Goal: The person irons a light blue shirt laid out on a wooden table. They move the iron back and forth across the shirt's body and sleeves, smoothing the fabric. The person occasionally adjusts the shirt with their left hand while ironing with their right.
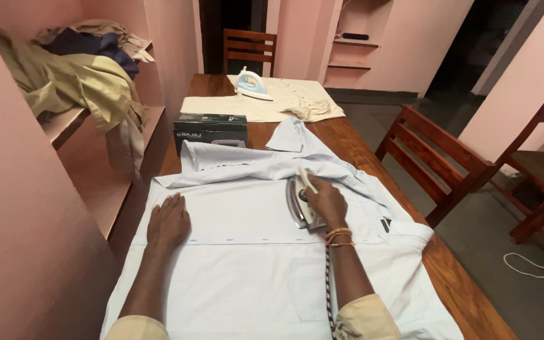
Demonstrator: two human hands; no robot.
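Two hands work on a pale blue shirt [247,264] spread flat over a long wooden table [467,296]. The cloth is thin and smooth, with a row of small buttons running across it and soft folds bunched at the collar end. The left hand [169,221] lies palm down on the shirt, fingers straight and together, gripping nothing, pressing the fabric flat. The right hand [327,201] is closed around the handle of an iron [298,203], a wedge of shiny metal with a white top, resting on the shirt near its middle. A braided black-and-white cord [328,283] runs from the iron back along the right forearm, and thin bangles [338,235] circle that wrist.

Further up the table a dark rectangular cardboard box [211,130] stands shut just beyond the collar; what it holds cannot be seen. Past it a cream cloth [266,104] is laid out, creased at one corner, with a second iron [252,84], blue and white, standing on it. On the left, a pink wall niche [70,123] holds a loose heap of clothes [73,69], khaki and dark blue, spilling over its shelf edge. Slatted wooden chairs [436,164] stand along the right of the table, and a white cable [530,267] lies coiled on the grey floor.
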